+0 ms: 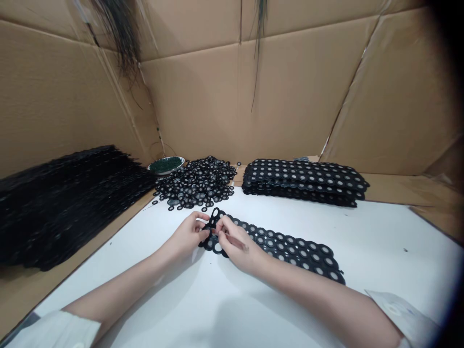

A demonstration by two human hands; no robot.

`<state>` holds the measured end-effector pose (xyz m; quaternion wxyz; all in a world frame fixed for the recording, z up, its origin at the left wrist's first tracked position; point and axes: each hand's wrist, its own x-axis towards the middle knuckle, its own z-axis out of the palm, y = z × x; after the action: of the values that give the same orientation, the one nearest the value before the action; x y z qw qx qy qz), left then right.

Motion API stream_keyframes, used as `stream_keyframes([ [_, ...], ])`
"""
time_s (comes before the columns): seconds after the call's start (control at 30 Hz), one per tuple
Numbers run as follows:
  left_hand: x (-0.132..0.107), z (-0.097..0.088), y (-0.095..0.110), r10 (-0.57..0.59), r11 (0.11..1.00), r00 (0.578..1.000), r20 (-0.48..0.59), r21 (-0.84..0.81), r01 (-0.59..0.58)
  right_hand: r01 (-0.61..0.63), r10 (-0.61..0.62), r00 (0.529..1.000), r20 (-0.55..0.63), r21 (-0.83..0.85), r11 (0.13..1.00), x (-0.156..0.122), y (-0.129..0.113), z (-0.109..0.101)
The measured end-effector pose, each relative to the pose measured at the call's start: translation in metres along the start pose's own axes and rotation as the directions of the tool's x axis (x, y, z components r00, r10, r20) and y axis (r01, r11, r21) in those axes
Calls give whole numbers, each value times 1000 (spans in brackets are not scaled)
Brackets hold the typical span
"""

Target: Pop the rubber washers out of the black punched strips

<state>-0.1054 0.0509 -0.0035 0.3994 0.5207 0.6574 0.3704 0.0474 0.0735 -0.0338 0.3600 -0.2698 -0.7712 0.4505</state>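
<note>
On the white table lies a long black panel of linked rings (290, 249), stretching right and toward me. My left hand (192, 229) pinches the panel's left end, where one ring edge is lifted. Close beside it, my right hand (237, 241) is closed around a slim brownish tool (237, 242), its tip side toward the lifted rings. Fingers cover the tool's tip, so its exact kind does not show. Behind my hands spreads a heap of loose small black rings (197, 181) with pale centres.
At the back right stands a stack of similar ring panels (304, 176). A tall pile of black material (68, 203) fills the left side. Beside the ring heap sits a shallow bowl (166, 166) of dark green bits. Cardboard walls (290, 92) enclose the table, with dark strands (121, 34) hanging above.
</note>
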Motion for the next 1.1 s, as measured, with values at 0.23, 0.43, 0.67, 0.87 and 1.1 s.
stream_keyframes([
  [0.23, 15, -15, -12, 122, 944, 985, 122, 293, -153, -148, 158, 986, -47, 170, 974, 4, 2, -5],
  [0.43, 17, -20, -13, 209, 918, 964, 164, 306, -251, -227, 245, 969, -30, 280, 933, 3, -4, -7],
  [0.67, 19, -26, -12, 186, 954, 947, 260, 184, -238, -279, 292, 956, -12, 257, 925, 2, -1, -4],
  [0.87, 7, -36, 0, 33, 974, 893, 449, 185, -129, -289, 297, 955, 14, 268, 919, 3, -2, -4],
  [1.1, 7, -31, 2, -43, 984, 943, 330, 179, -18, -281, 288, 957, 18, 278, 918, 3, -1, -5],
])
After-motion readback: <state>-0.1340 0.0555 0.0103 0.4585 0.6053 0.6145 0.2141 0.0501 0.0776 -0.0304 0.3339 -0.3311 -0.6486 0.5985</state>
